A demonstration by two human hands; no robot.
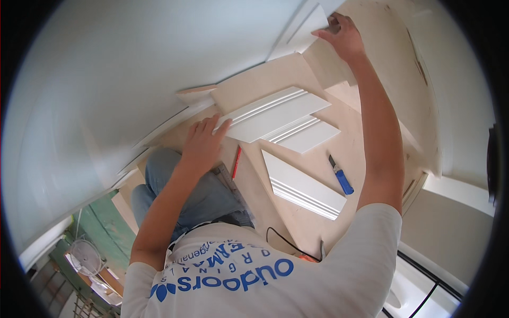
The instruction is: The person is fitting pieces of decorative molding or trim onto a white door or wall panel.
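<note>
In the head view, at one o'clock, touching a white trim piece with the half-curled right hand; cannot tell whether firmly clasped. Near ten, resting the spread left hand against a grooved board. Likely light, stiff, chippable; hold by long edges.

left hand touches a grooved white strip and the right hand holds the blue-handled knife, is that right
Not quite: in the head view the right hand is at the edge of a white piece; the blue-handled knife lies on the pale surface. The left hand does touch a grooved white strip.
</note>
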